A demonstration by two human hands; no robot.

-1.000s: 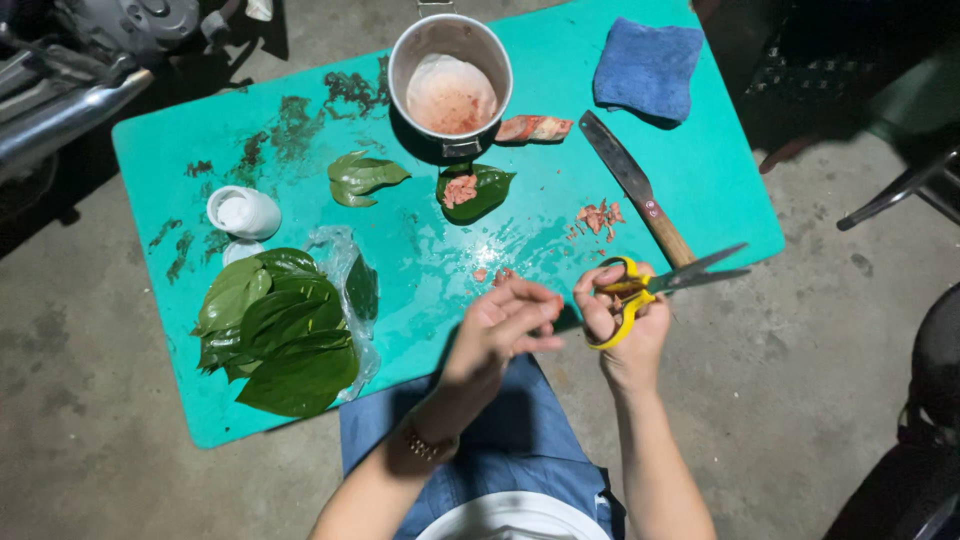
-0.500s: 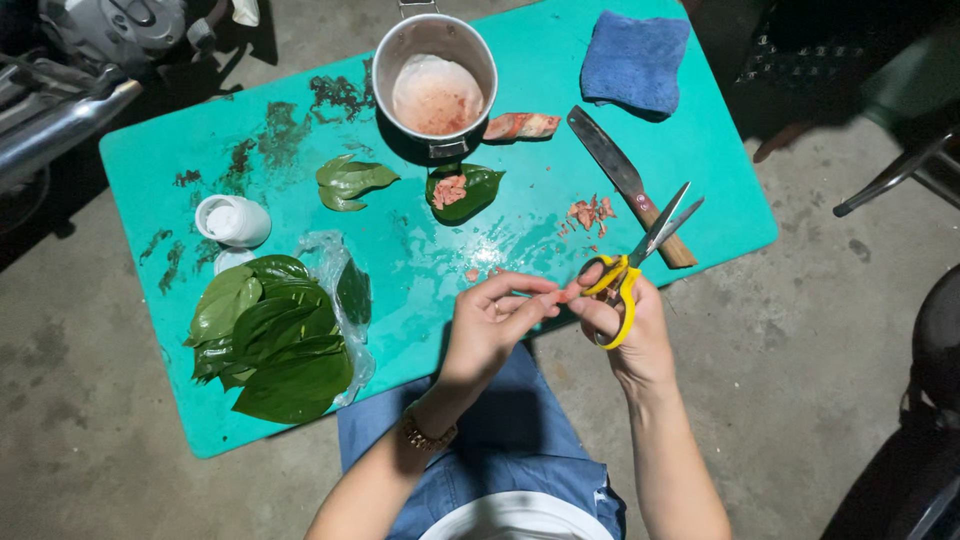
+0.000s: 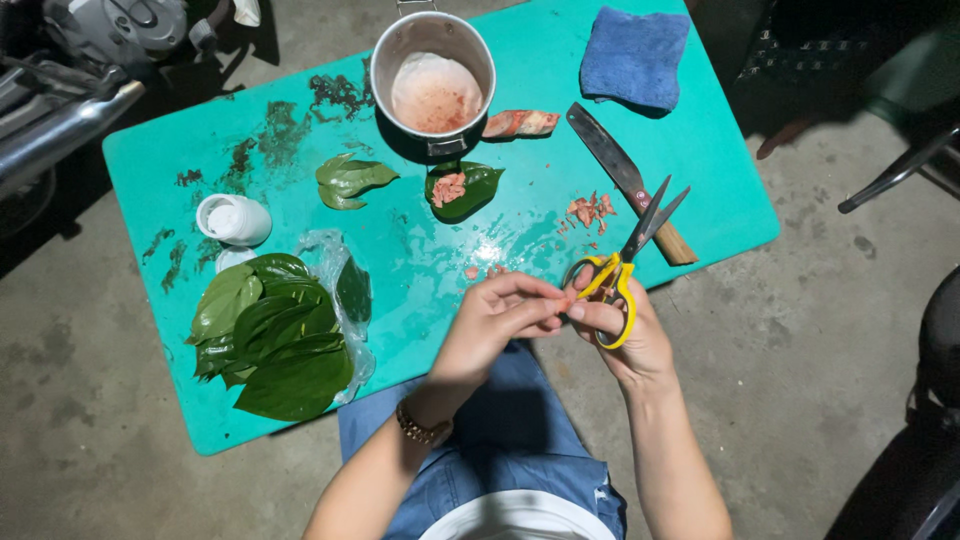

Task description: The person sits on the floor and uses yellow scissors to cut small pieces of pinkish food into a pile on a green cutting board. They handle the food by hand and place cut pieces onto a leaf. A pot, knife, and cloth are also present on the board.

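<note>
My right hand (image 3: 625, 335) grips yellow-handled scissors (image 3: 622, 255) with the blades parted and pointing up and away. My left hand (image 3: 497, 318) pinches something small against the right hand's fingertips; what it is stays hidden. Both hands hover over the near edge of a teal table (image 3: 420, 255). Small pinkish cut pieces (image 3: 590, 209) lie just beyond the scissors. A green leaf with pink bits on it (image 3: 460, 189) lies in front of a metal pot (image 3: 432, 82) holding pinkish paste.
A stack of green leaves on clear plastic (image 3: 275, 335) is at the near left. A folded leaf (image 3: 350, 179), a small white jar (image 3: 232, 219), a knife with a wooden handle (image 3: 630, 185), a blue cloth (image 3: 634, 57) and a reddish chunk (image 3: 520, 123) also lie on the table.
The scissors swung from lying sideways to pointing up and away. My two hands came together until the fingertips touch.
</note>
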